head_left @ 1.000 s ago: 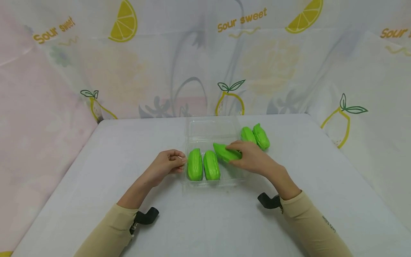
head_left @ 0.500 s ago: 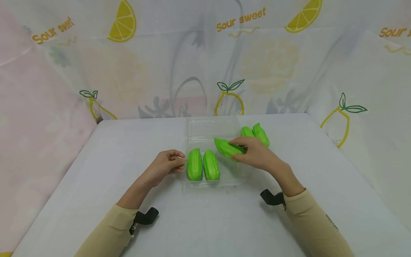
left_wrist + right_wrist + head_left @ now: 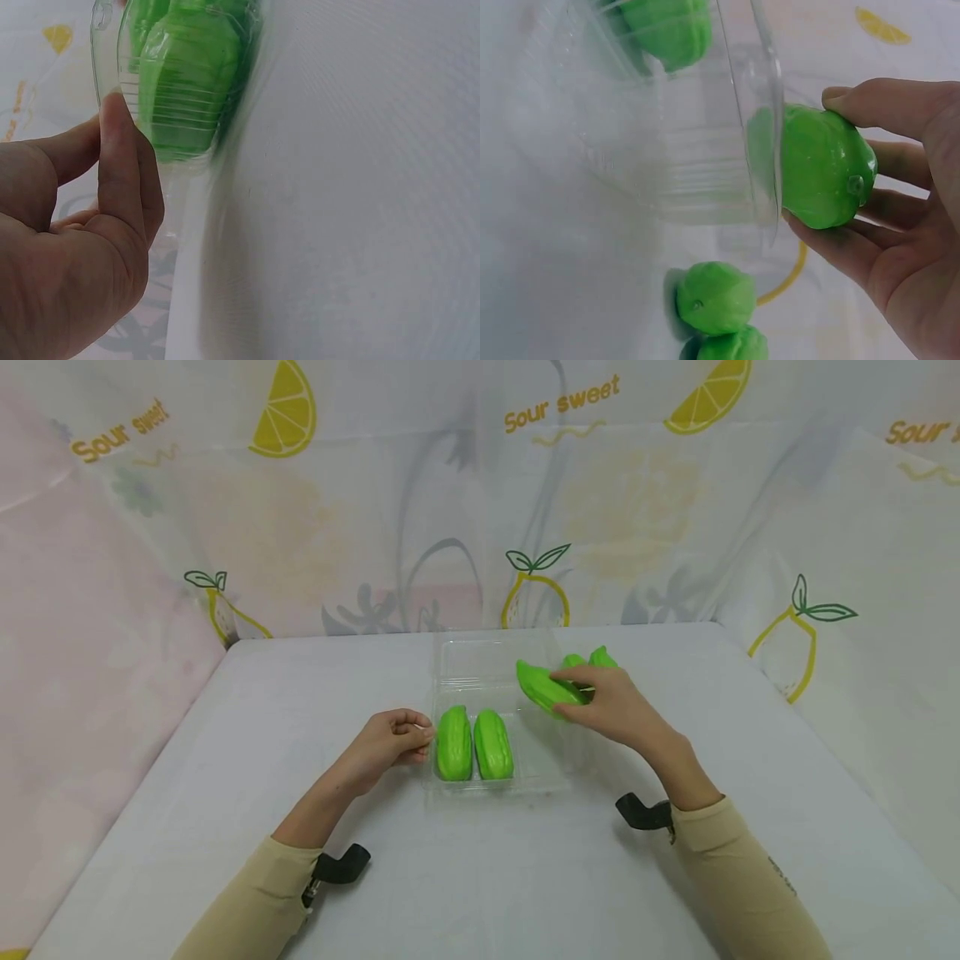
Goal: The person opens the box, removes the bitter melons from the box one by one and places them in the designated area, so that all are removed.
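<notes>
A clear plastic clamshell box [image 3: 536, 760] lies with its lid folded back on the table. Two bright green, ribbed gourds [image 3: 454, 745] sit side by side in its left half. At the box's left edge my left hand [image 3: 390, 747] pinches the rim between thumb and fingers, as the left wrist view shows. My right hand [image 3: 611, 706] grips a third green gourd [image 3: 542, 687] by its blunt end, its pointed end facing left. This gourd is raised above the box's rim, over the right back part, as the right wrist view [image 3: 821, 169] also shows.
Two more green gourds [image 3: 716, 298] lie on the table just right of the box, partly hidden behind my right hand in the head view. The clear lid [image 3: 495, 658] lies flat behind the box. A lemon-print cloth [image 3: 637, 510] hangs behind the white table [image 3: 480, 885].
My right hand has lifted the gourd up out of the box's right half, moving back and slightly right. My left hand has stayed at the rim.
</notes>
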Action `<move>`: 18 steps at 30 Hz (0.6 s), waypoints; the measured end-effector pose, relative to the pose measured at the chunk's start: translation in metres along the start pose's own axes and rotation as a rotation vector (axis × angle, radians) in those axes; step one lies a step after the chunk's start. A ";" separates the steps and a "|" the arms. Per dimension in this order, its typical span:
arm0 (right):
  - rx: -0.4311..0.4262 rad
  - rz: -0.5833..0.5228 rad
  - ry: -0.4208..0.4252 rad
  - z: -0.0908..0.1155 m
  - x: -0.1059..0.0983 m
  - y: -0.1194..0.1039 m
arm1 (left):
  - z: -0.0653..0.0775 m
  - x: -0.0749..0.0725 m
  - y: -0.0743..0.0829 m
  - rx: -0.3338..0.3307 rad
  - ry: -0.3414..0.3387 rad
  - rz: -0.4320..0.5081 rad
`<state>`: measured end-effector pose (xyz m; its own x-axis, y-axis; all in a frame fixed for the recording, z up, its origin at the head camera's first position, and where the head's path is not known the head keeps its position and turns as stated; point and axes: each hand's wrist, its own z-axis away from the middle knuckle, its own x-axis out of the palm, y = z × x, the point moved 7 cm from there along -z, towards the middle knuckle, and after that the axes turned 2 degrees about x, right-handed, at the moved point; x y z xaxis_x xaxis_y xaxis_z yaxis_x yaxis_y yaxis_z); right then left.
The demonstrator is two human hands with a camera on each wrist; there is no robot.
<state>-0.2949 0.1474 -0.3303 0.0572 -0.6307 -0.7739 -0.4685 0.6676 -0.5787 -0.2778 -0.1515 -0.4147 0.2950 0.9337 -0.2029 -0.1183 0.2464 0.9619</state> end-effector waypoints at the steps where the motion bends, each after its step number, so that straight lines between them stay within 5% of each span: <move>1: 0.004 0.005 0.012 0.000 -0.002 0.002 | 0.000 0.000 0.000 0.001 0.000 0.001; 18: 0.116 -0.093 0.134 0.000 -0.023 0.039 | 0.000 0.000 0.000 0.009 -0.007 0.001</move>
<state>-0.3143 0.1880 -0.3346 -0.0260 -0.7335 -0.6792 -0.3614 0.6404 -0.6777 -0.2781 -0.1515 -0.4152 0.3017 0.9321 -0.2005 -0.1102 0.2430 0.9637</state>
